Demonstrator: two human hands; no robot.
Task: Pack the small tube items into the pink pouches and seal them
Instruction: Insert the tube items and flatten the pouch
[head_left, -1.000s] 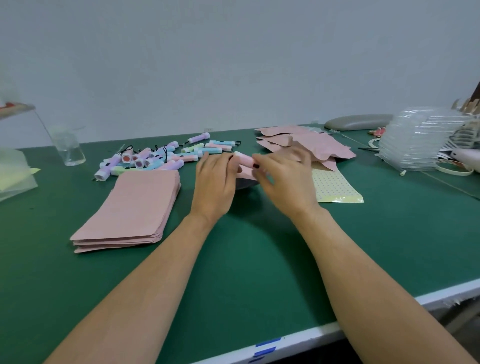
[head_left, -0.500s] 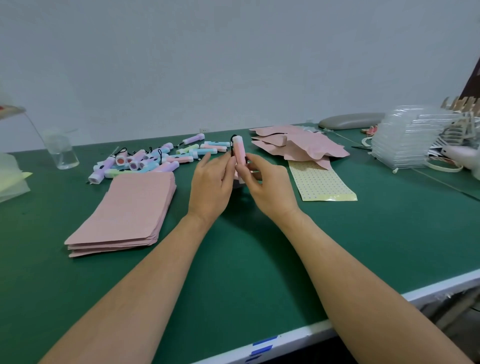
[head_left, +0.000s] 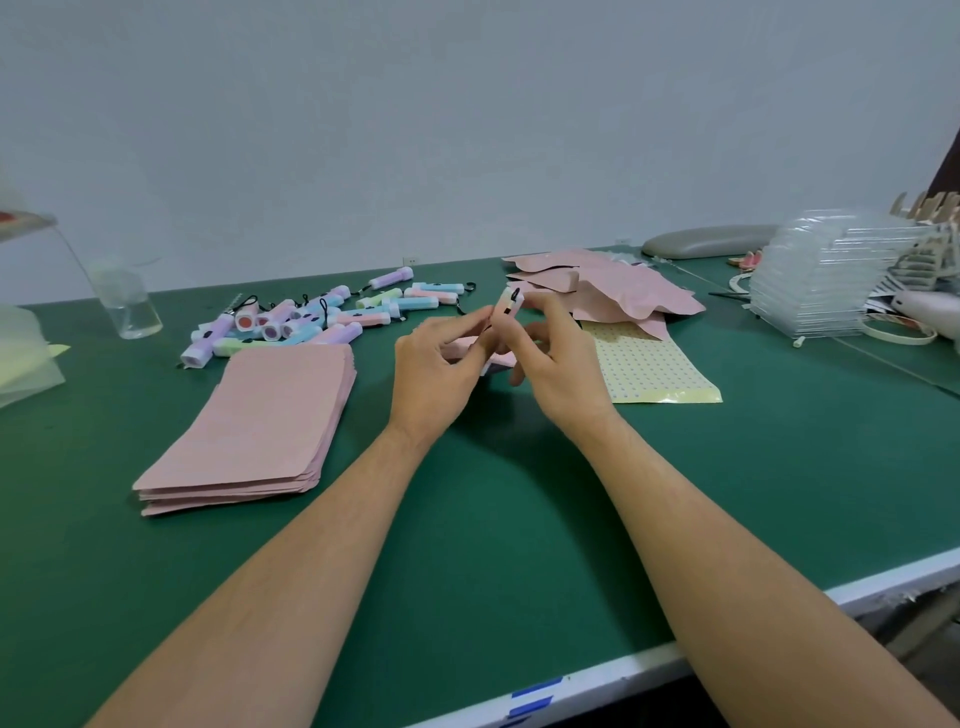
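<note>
Loading step: just right of the pouch stack (head_left: 260, 415), the grip of the right hand (head_left: 558, 366) pinches a tube (head_left: 508, 305) upright, that of the left hand (head_left: 441, 371) a pouch (head_left: 461, 346) (mouth hidden). Next likely needs the tube slid inside.

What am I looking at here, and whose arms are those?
There is no machine here. A person wears a camera on the head, and it looks down at their own two bare hands. The left hand grips a pink pouch. The right hand pinches a small tube, seemingly about to slip it in. On the green table lie a pile of pastel tubes, a stack of flat pouches, a heap of puffy pouches and a yellow dotted sheet.
</note>
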